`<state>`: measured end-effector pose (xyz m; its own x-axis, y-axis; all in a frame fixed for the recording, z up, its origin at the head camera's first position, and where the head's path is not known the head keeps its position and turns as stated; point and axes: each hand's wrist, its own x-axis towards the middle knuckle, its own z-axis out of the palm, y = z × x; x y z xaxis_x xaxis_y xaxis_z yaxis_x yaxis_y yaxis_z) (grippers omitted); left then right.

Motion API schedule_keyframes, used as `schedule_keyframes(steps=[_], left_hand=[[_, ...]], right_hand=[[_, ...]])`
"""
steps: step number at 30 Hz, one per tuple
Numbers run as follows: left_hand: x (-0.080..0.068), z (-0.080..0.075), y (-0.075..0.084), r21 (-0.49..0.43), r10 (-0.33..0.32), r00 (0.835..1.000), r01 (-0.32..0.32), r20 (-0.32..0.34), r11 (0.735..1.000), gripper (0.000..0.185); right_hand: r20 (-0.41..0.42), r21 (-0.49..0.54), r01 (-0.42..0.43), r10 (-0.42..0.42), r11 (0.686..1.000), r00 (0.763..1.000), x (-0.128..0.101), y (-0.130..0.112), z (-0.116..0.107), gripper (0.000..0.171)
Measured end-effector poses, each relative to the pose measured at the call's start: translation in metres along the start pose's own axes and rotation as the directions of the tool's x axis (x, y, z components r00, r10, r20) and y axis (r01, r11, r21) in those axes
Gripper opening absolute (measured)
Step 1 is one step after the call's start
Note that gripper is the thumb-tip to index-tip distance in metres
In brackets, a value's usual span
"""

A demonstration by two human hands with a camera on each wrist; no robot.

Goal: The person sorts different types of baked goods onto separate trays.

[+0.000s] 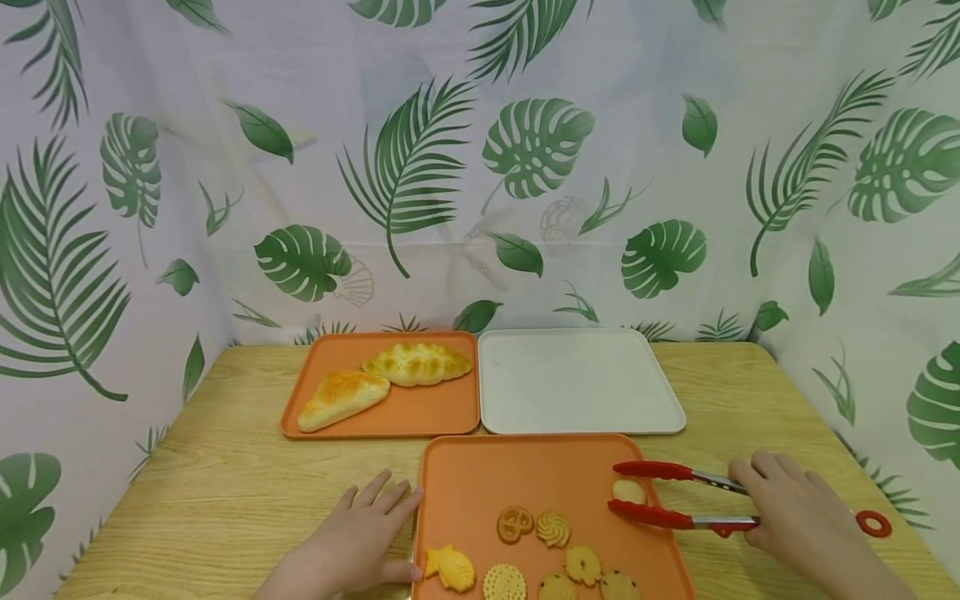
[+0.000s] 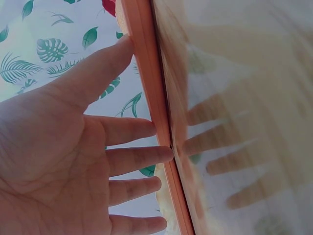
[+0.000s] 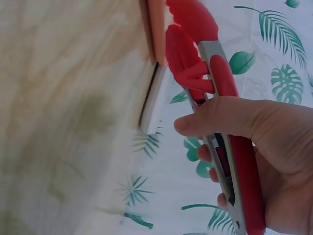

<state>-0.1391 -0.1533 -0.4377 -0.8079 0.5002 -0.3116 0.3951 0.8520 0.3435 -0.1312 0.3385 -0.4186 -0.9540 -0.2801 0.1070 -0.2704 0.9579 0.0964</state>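
Note:
My right hand (image 1: pixel 798 521) grips a pair of red-and-silver tongs (image 1: pixel 663 518), thumb on one side and fingers round the other in the right wrist view. The tongs' red tips stand on either side of a small pale round piece (image 1: pixel 628 492) at the right side of the near orange tray (image 1: pixel 480 467). On that tray lie a pretzel cookie (image 1: pixel 515 525), a swirl cookie (image 1: pixel 553 529), a fish-shaped cookie (image 1: pixel 452 569) and several other round cookies. My left hand (image 1: pixel 360 537) rests at the tray's left edge, fingers extended; fingertips meet the rim in the left wrist view.
Behind at left, another orange tray (image 1: pixel 405 421) carries a triangular bread (image 1: pixel 343 400) and a braided-looking bread (image 1: pixel 417 365). Beside it a white tray (image 1: pixel 581 383) abuts the near tray's back edge. The wooden table (image 1: pixel 247 492) meets leaf-printed cloth (image 1: pixel 450 283) at back and sides.

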Motion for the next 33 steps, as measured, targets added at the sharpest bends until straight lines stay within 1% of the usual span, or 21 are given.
schedule_keyframes(steps=[7, 14, 23, 29, 33], left_hand=[[0.0, -0.001, 0.001, 0.002, 0.002, 1.0, -0.002, 0.001, 1.0, 0.092], [0.0, -0.001, 0.001, 0.004, 0.004, 1.0, -0.004, 0.002, 1.0, 0.092], [-0.001, -0.001, 0.0, -0.003, -0.002, 1.0, 0.002, 0.001, 1.0, 0.092], [-0.002, 0.0, 0.001, 0.004, 0.004, 1.0, -0.004, -0.008, 1.0, 0.093], [-0.002, -0.001, 0.001, 0.004, 0.009, 1.0, -0.009, -0.007, 1.0, 0.092]], right_hand=[[0.02, -0.033, 0.045, -0.044, 0.998, 0.999, 0.006, 0.0, -0.007, 0.051], [0.036, -0.031, 0.046, -0.045, 0.998, 0.998, 0.008, 0.002, -0.007, 0.052], [-0.013, 0.008, 0.056, -0.056, 0.998, 0.998, 0.015, -0.001, -0.007, 0.049], [-0.023, 0.04, 0.056, -0.055, 0.998, 0.998, 0.026, -0.002, -0.007, 0.05], [-0.048, 0.049, 0.063, -0.061, 0.997, 0.997, 0.034, 0.0, -0.008, 0.05]])
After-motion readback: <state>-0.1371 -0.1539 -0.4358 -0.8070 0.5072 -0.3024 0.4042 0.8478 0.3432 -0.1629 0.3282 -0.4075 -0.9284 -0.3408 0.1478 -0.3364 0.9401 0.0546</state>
